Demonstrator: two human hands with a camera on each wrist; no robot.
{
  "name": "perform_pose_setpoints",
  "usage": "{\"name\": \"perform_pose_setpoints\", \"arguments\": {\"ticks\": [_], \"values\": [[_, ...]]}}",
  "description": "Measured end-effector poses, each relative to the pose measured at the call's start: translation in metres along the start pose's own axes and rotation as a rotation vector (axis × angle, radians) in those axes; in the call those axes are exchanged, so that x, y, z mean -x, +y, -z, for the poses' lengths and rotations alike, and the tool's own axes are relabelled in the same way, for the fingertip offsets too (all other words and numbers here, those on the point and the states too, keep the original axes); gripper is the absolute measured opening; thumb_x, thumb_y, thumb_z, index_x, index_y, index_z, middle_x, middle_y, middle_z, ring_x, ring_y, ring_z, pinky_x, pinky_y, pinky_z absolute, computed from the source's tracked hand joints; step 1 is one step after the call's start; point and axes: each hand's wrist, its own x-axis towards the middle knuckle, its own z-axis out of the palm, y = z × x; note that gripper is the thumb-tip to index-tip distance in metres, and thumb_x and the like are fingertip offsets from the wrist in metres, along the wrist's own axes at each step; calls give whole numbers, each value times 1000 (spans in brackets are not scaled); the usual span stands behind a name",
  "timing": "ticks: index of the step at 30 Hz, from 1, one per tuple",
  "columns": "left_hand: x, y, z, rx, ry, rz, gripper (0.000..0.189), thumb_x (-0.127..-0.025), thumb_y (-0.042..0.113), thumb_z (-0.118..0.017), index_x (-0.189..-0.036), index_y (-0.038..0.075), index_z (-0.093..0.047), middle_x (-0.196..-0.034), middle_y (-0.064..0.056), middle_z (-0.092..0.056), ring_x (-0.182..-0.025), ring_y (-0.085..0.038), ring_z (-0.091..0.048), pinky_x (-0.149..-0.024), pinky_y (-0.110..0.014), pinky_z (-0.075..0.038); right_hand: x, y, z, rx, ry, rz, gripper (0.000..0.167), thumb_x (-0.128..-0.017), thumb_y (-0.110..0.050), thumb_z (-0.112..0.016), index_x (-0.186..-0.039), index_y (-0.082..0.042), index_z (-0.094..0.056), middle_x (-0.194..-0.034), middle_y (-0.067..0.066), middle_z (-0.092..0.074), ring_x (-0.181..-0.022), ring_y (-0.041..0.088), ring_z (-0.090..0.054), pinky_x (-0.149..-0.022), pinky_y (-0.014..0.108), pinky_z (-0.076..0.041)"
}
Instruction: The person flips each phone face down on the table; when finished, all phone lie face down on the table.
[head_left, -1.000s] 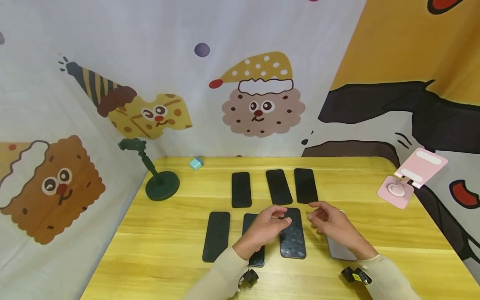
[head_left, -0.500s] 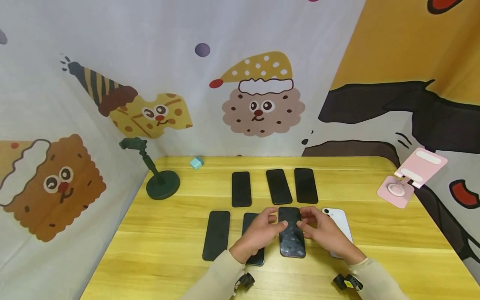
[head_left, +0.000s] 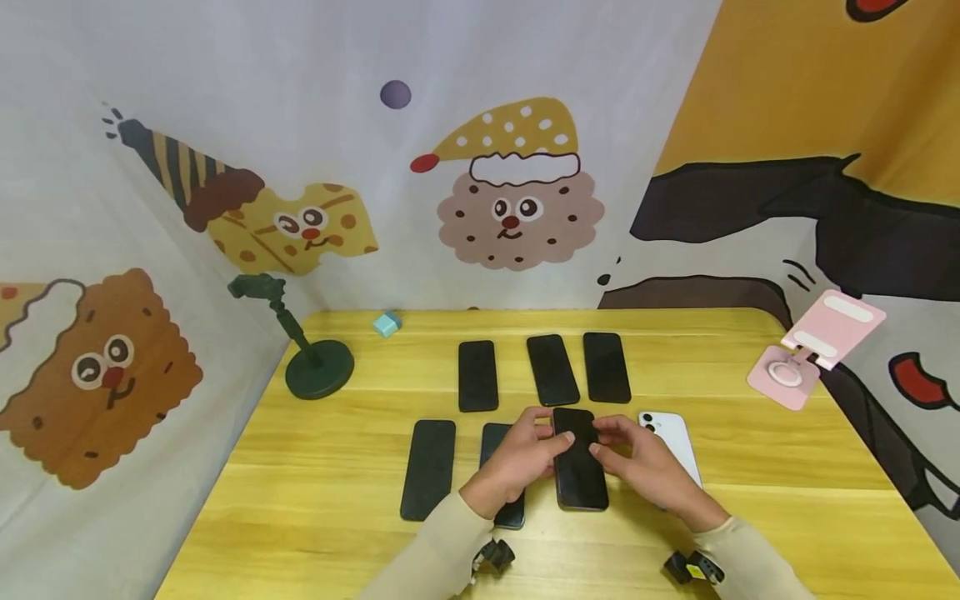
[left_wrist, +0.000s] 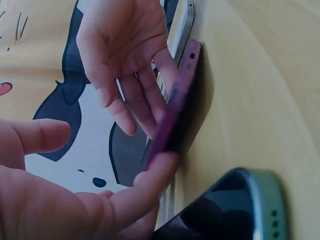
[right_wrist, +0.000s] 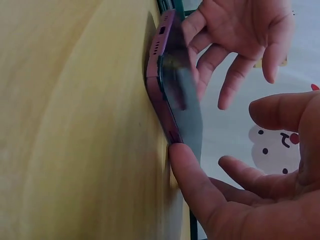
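A black-screened smartphone with a purple frame (head_left: 581, 475) lies face up between the two hands, tilted against the wooden table in both wrist views. At its left side, the left hand (head_left: 521, 457) touches the edge with its fingers; its thumb is raised over the screen. Opposite, the right hand (head_left: 641, 458) has its index fingertip (right_wrist: 181, 152) on the phone's side edge and its thumb lifted apart. Partly under the left hand lies a dark phone with a green-blue frame (left_wrist: 270, 210). A white phone, back up (head_left: 678, 437), is half hidden behind the right hand.
Another black phone (head_left: 427, 471) lies at the left of the near row. Behind are three more, left (head_left: 477, 375), middle (head_left: 553, 369) and right (head_left: 607, 367). A green stand (head_left: 318, 369), a small blue block (head_left: 387, 323) and a pink phone stand (head_left: 786, 377) edge the table.
Both hands have come to the purple-framed phone's sides, the right one moving left off the white phone. The phone's screen has turned from hazy reflections to plain black.
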Motion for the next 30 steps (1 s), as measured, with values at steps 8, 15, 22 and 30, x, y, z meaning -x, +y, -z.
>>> {"name": "perform_pose_setpoints", "arguments": {"ticks": [8, 15, 22, 30], "values": [[-5, -7, -2, 35, 40, -33, 66, -100, 9, -71, -158, 5, -40, -139, -18, -54, -100, -20, -71, -79, -37, -62, 1, -1, 0, -6, -13, 18, 48, -101, -41, -72, -139, -13, -63, -136, 11, -70, -127, 32, -66, -99, 46, -57], [-8, -10, -1, 44, 42, -44, 67, -98, 3, -71, -159, 4, -41, -136, -16, -56, -100, -20, -69, -81, -33, -62, 1, -1, -1, 4, -10, 48, 50, -101, -42, -72, -140, -12, -63, -136, 10, -70, -127, 32, -67, -103, 52, -55], [-11, -11, -4, 146, -65, -69, 56, -102, -4, -60, -157, 0, -47, -141, -25, -61, -97, -18, -72, -83, -28, -62, 0, 1, -8, -99, -53, 116, 48, -104, -36, -70, -142, -9, -61, -135, 11, -70, -122, 29, -68, -99, 37, -57], [-11, -12, -5, 157, -135, -10, 67, -100, -3, -67, -160, 21, -48, -150, -19, -55, -105, -25, -75, -92, -48, -64, 2, 3, -10, -294, -104, 136, 49, -106, -31, -67, -149, -9, -55, -144, 24, -61, -125, 40, -64, -83, 33, -65]]}}
